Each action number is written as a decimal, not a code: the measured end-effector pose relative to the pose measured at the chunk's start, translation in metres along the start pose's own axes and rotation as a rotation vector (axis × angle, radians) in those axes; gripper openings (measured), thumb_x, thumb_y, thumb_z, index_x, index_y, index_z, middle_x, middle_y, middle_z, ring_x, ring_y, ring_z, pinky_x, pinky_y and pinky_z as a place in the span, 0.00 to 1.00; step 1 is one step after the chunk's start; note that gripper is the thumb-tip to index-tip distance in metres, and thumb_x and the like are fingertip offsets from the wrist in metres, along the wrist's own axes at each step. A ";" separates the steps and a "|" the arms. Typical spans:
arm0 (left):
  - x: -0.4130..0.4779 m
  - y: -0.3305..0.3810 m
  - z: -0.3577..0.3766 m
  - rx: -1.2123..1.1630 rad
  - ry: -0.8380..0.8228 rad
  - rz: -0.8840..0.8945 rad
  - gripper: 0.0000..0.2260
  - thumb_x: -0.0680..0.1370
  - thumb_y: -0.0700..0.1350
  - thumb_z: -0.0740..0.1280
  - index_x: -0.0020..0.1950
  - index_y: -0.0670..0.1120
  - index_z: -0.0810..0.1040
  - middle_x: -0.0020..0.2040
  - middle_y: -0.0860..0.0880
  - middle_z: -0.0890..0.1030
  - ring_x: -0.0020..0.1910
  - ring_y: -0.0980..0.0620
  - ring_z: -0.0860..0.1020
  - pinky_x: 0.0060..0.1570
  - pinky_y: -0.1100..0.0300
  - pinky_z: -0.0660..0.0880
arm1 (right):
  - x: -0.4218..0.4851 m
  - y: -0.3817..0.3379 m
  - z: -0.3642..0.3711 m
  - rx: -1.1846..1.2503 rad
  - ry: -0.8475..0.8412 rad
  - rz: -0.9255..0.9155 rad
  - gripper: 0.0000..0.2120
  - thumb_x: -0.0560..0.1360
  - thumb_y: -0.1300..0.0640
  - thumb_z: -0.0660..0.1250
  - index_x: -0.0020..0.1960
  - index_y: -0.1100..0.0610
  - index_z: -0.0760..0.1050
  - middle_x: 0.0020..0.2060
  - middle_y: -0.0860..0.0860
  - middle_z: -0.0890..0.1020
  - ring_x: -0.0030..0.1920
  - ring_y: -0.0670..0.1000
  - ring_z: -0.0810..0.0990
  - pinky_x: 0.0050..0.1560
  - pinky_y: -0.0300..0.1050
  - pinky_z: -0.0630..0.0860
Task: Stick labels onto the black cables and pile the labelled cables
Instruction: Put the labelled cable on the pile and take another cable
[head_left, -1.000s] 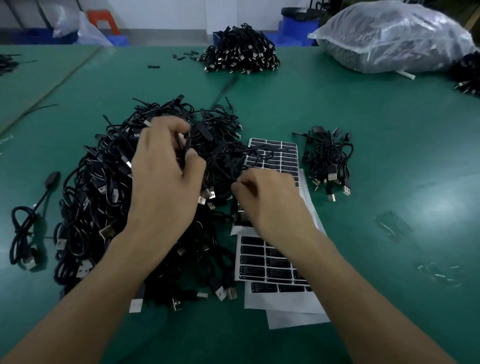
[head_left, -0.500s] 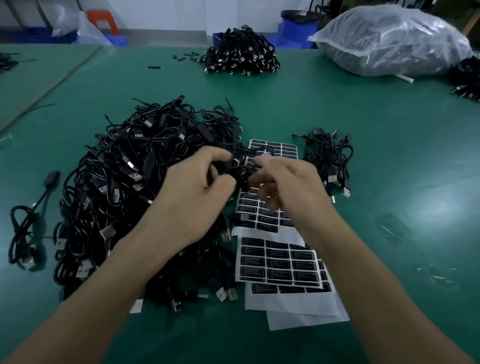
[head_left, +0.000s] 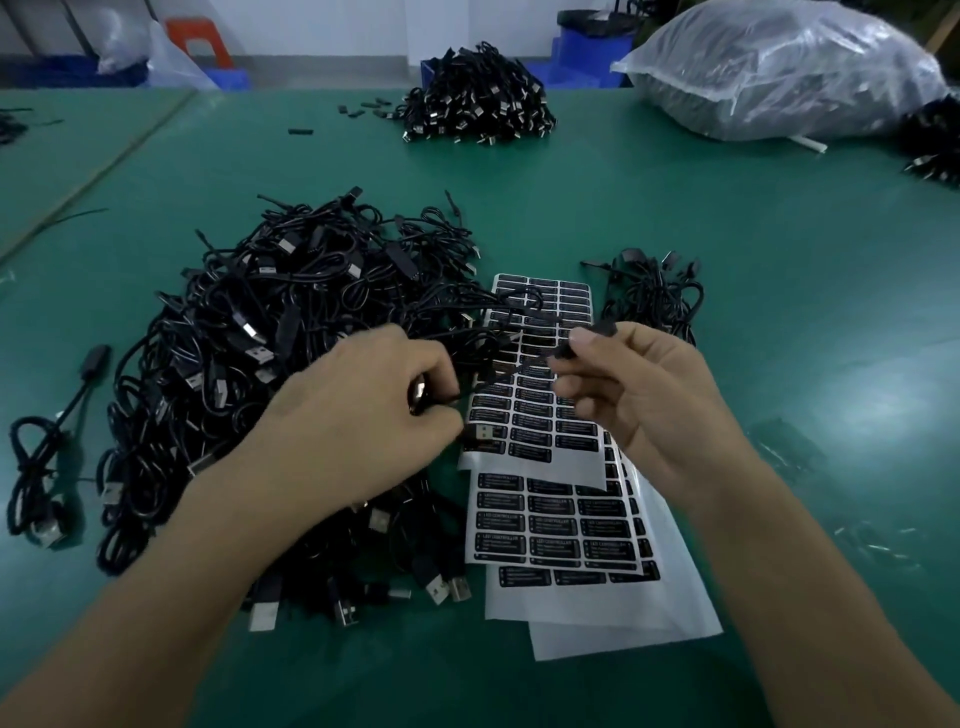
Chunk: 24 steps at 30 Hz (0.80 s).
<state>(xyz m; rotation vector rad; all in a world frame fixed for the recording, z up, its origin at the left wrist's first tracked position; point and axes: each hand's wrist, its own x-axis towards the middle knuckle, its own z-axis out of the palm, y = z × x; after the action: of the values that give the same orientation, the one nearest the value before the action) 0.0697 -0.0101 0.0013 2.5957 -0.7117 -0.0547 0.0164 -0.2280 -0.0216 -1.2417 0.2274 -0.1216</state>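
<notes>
Holding one cable (head_left: 519, 366) — left hand (head_left: 358, 415), right hand (head_left: 639, 395).

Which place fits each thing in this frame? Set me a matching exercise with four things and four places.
Things:
1. big cable heap
2. small cable pile
3. held cable
4. plastic bag

Places:
A. far right, at the back
B. above the label sheets
C. left of the label sheets
D. right of the label sheets

Pairs: 1-C, 2-D, 3-B, 4-A
</notes>
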 end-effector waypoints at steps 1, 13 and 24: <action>0.000 0.000 0.002 0.093 0.073 -0.008 0.06 0.72 0.57 0.62 0.43 0.59 0.78 0.45 0.59 0.72 0.47 0.57 0.70 0.40 0.59 0.71 | -0.001 0.001 0.001 -0.041 -0.021 -0.012 0.10 0.68 0.54 0.73 0.44 0.59 0.77 0.38 0.57 0.86 0.34 0.48 0.83 0.31 0.36 0.77; -0.006 0.026 0.023 -0.563 0.003 0.138 0.21 0.81 0.63 0.54 0.42 0.55 0.80 0.33 0.53 0.84 0.32 0.58 0.82 0.36 0.62 0.78 | -0.006 0.015 0.013 -0.423 -0.286 -0.538 0.08 0.73 0.62 0.74 0.52 0.56 0.84 0.40 0.44 0.86 0.38 0.47 0.82 0.42 0.43 0.81; -0.001 0.015 0.042 -0.578 0.122 0.041 0.11 0.82 0.55 0.60 0.47 0.57 0.82 0.28 0.59 0.77 0.27 0.60 0.74 0.29 0.68 0.72 | -0.003 0.010 -0.009 -0.813 0.269 -0.299 0.05 0.77 0.54 0.72 0.49 0.44 0.83 0.40 0.38 0.84 0.42 0.36 0.81 0.44 0.28 0.77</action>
<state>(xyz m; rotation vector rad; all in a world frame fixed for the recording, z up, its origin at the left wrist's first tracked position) 0.0554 -0.0379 -0.0304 2.0139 -0.5966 -0.0765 0.0114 -0.2327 -0.0335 -2.0688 0.3387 -0.4919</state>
